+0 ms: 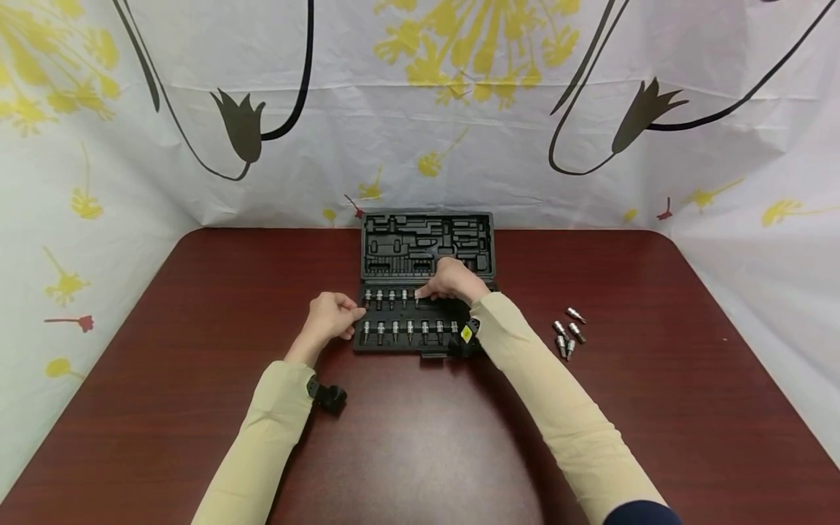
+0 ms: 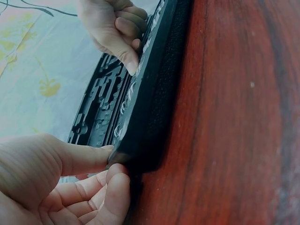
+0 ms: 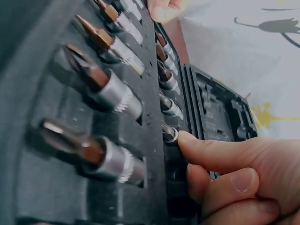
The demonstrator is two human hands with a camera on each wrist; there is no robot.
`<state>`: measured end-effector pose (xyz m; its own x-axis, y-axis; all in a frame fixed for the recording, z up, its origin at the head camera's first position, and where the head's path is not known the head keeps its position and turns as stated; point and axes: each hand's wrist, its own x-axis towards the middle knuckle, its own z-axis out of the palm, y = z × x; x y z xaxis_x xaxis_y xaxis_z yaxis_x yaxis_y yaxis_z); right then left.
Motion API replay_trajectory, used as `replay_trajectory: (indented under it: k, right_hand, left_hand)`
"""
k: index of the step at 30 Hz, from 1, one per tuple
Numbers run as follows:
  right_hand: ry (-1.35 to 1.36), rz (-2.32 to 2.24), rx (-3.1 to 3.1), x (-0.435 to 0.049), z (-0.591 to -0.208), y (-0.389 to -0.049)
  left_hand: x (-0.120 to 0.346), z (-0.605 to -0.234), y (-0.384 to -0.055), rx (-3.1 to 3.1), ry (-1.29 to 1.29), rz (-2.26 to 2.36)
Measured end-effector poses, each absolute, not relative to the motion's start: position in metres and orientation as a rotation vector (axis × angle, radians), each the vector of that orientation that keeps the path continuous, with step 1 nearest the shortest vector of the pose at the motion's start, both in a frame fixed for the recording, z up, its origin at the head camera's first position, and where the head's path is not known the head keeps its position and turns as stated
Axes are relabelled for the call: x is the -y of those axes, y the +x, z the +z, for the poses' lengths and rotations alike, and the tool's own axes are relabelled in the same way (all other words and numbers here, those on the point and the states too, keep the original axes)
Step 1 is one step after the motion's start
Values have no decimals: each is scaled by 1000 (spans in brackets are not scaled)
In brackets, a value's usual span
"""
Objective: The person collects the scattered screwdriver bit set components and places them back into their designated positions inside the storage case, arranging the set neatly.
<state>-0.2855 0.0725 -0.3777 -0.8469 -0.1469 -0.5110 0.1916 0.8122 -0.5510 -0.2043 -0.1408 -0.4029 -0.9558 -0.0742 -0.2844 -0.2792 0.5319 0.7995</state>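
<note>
A black plastic case [image 1: 407,316] lies unfolded on the table, with two rows of silver bit sockets in its near half. My left hand [image 1: 328,316] pinches the case's left edge; the left wrist view shows the thumb on top and fingers beneath the corner. Over the back row, my right hand [image 1: 453,278] presses its straight thumb against the end of a bit socket [image 3: 168,133] seated in its slot. The other right fingers are bent beside it and hold nothing. In the head view, this hand and wrist hide part of the right side.
Several loose bit sockets [image 1: 575,315] lie on the red-brown table [image 1: 216,313] to the right of the case. The moulded lid [image 1: 426,244] leans back near a white patterned curtain [image 1: 367,138]. Each wrist carries a small black camera [image 1: 329,398].
</note>
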Motion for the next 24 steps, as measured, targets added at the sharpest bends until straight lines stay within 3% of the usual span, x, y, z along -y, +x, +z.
replay_trajectory:
  k: [24]
  right_hand:
    - [-154, -1158, -2522, -103, -376, -260]
  left_hand:
    - [144, -405, -202, -2539, -254, 1436]
